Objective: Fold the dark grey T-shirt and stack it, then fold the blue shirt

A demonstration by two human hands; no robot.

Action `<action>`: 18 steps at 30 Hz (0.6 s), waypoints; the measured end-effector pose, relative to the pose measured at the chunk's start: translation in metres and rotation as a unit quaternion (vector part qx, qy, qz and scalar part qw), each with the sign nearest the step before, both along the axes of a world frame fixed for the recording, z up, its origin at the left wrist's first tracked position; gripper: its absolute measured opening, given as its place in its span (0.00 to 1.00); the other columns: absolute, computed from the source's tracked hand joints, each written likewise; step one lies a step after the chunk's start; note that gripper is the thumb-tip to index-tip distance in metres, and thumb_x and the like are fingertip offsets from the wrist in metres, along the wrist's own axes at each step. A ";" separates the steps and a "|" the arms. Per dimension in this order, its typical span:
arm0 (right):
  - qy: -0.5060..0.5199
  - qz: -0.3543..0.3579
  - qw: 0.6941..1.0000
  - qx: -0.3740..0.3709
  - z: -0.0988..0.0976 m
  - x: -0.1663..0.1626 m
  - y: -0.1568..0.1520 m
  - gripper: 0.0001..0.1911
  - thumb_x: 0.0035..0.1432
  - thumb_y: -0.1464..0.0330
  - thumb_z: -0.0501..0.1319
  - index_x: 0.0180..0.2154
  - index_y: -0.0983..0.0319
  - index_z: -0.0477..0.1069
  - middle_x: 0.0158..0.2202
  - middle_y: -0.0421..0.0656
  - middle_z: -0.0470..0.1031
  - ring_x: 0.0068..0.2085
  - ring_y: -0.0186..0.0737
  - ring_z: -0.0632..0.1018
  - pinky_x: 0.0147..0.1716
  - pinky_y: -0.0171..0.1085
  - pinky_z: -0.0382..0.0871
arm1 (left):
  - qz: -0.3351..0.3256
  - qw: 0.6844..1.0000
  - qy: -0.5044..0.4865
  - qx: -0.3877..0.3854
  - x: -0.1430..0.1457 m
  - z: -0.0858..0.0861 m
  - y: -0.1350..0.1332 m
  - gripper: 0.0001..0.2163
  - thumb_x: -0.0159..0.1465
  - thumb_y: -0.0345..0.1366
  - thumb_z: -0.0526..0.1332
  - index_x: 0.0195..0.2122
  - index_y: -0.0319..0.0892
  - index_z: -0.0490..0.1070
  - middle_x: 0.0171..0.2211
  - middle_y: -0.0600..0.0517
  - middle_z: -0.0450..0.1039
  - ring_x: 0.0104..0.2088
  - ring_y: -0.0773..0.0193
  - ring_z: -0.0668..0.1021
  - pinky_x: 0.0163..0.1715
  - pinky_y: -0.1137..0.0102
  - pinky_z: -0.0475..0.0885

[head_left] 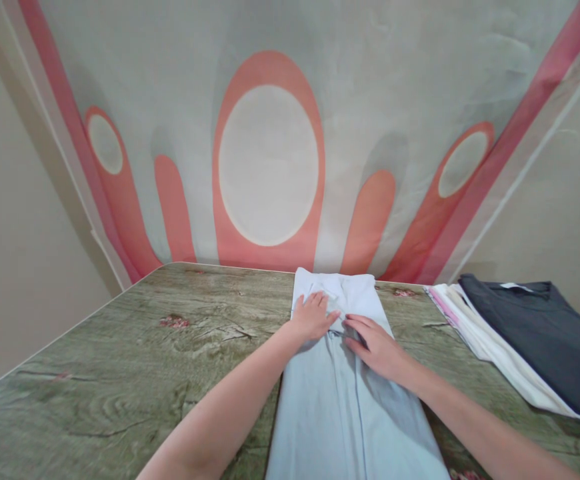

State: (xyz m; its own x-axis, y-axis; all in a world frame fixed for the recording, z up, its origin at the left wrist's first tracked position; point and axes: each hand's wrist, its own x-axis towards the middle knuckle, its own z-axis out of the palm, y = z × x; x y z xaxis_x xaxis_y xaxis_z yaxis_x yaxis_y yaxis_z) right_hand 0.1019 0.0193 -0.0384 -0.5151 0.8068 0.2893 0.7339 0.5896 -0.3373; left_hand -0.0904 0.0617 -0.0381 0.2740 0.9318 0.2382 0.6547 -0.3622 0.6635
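A long, narrow folded pale blue garment (320, 413), perhaps a shirt, lies lengthwise on the table, running away from me. Its far end (360, 287) looks whiter, and small folds of cloth gather near the middle of that part. My left hand (314, 316) rests flat on these folds, fingers stretched out and open. Just to the right, my right hand (373, 343) touches the cloth with its fingertips, thumb and fingers apart. A crease runs down the garment's middle below the hands. Cloth under both palms is hidden.
The table (120, 373) has a wood-grain top with printed flower patches. On the right lies a stack of folded clothes, with a dark grey shirt (545, 333) over white garments (505, 363). A grey and pink patterned backdrop (390, 67) rises behind the far edge.
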 end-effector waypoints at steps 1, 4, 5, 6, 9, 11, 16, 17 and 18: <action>-0.001 -0.006 1.000 0.001 0.000 0.001 0.001 0.25 0.59 0.59 0.49 0.54 0.66 0.62 0.57 0.51 0.61 0.57 0.45 0.62 0.56 0.44 0.56 | -0.001 1.000 0.012 0.016 -0.003 0.000 0.001 0.21 0.60 0.42 0.56 0.54 0.43 0.61 0.60 0.42 0.53 0.62 0.51 0.51 0.58 0.55 0.30; -0.030 0.000 0.999 -0.011 -0.002 0.004 0.002 0.30 0.61 0.54 0.45 0.58 0.65 0.56 0.61 0.49 0.54 0.61 0.45 0.55 0.58 0.46 0.49 | -0.025 0.998 0.038 0.034 -0.014 0.001 0.007 0.20 0.62 0.40 0.53 0.55 0.43 0.60 0.60 0.43 0.53 0.61 0.52 0.52 0.58 0.55 0.34; -0.046 0.009 0.999 -0.022 -0.002 0.005 0.003 0.30 0.61 0.53 0.43 0.59 0.64 0.55 0.62 0.48 0.53 0.62 0.46 0.53 0.59 0.47 0.48 | -0.035 0.998 0.048 0.031 -0.018 0.002 0.009 0.19 0.62 0.40 0.53 0.54 0.44 0.61 0.60 0.43 0.53 0.61 0.52 0.53 0.58 0.54 0.35; -0.061 0.017 0.997 -0.036 -0.002 0.007 0.004 0.31 0.61 0.53 0.42 0.59 0.63 0.54 0.62 0.47 0.52 0.62 0.46 0.53 0.59 0.48 0.47 | -0.041 0.997 0.058 0.025 -0.020 0.002 0.011 0.19 0.62 0.40 0.53 0.54 0.44 0.62 0.60 0.42 0.54 0.61 0.51 0.55 0.58 0.53 0.36; -0.078 0.023 0.995 -0.064 -0.001 0.010 0.010 0.32 0.62 0.51 0.40 0.61 0.61 0.51 0.63 0.46 0.50 0.62 0.44 0.52 0.59 0.47 0.47 | -0.030 0.996 0.078 0.019 -0.022 0.001 0.014 0.19 0.62 0.42 0.52 0.53 0.43 0.62 0.59 0.40 0.54 0.60 0.50 0.56 0.57 0.51 0.38; -0.075 0.007 0.995 -0.064 0.000 0.010 0.020 0.33 0.62 0.52 0.38 0.61 0.64 0.50 0.63 0.47 0.50 0.62 0.43 0.52 0.59 0.44 0.47 | -0.026 0.996 0.078 0.030 -0.019 0.000 0.015 0.19 0.63 0.43 0.50 0.54 0.43 0.62 0.59 0.41 0.55 0.60 0.51 0.56 0.58 0.53 0.38; -0.110 -0.025 0.993 -0.036 -0.003 0.002 0.066 0.36 0.61 0.51 0.37 0.61 0.67 0.49 0.63 0.49 0.48 0.62 0.44 0.51 0.59 0.45 0.44 | -0.065 0.986 0.140 0.066 -0.013 -0.001 0.015 0.21 0.65 0.43 0.47 0.58 0.44 0.57 0.61 0.45 0.52 0.61 0.55 0.54 0.58 0.58 0.42; -0.124 -0.034 0.991 -0.039 -0.004 0.003 0.078 0.36 0.61 0.50 0.37 0.61 0.66 0.48 0.63 0.49 0.47 0.63 0.45 0.51 0.60 0.45 0.43 | -0.072 0.981 0.169 0.067 -0.014 -0.001 0.014 0.22 0.65 0.44 0.46 0.59 0.43 0.55 0.61 0.45 0.51 0.61 0.55 0.54 0.58 0.58 0.43; -0.134 -0.054 0.989 -0.044 -0.006 0.005 0.089 0.36 0.60 0.50 0.38 0.61 0.65 0.48 0.64 0.47 0.47 0.63 0.44 0.50 0.60 0.46 0.42 | -0.077 0.975 0.198 0.068 -0.014 0.000 0.013 0.23 0.65 0.45 0.45 0.60 0.42 0.53 0.62 0.45 0.49 0.61 0.56 0.53 0.58 0.58 0.44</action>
